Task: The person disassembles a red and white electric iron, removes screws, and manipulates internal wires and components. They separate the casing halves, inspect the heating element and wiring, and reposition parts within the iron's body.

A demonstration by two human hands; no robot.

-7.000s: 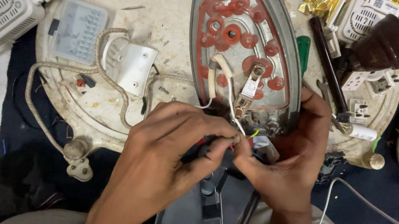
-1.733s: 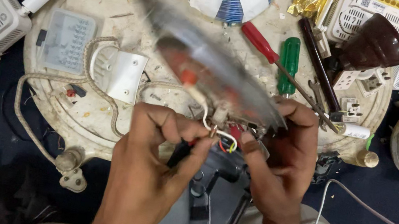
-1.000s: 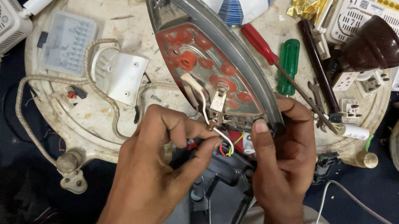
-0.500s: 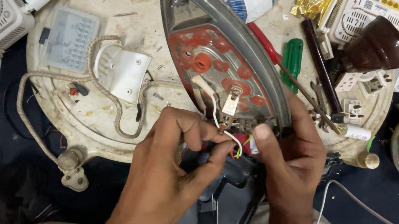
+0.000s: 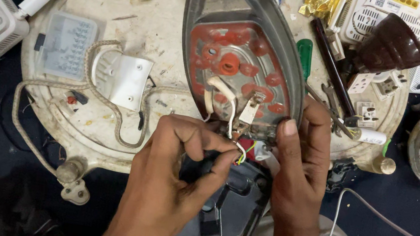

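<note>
Two hands worked close to the person's lap over the dark grey iron housing [image 5: 224, 205], which lay nearest the camera. The left hand [image 5: 170, 185] was closed in a fine pinch, finger and thumb nipping the bundle of thin coloured wires [image 5: 243, 151] at the iron's heel. The right hand [image 5: 297, 172] gripped the heel of the soleplate [image 5: 241, 66], thumb pressed on its rim, holding it against the housing. The step in hand looked to be dressing the wires at the terminal clip; any further move there would call for a steady soleplate and a light pull, since the wires appeared thin and short. Beyond, the soleplate's red inner face rested on the round white counter [image 5: 156, 29], with a braided cord [image 5: 108, 112] looping to the left and a green screwdriver [image 5: 304, 57] just beside it on the right. Compared with half a second before, the soleplate had swung from leaning leftward to pointing almost straight away, now covering the red screwdriver.
</note>
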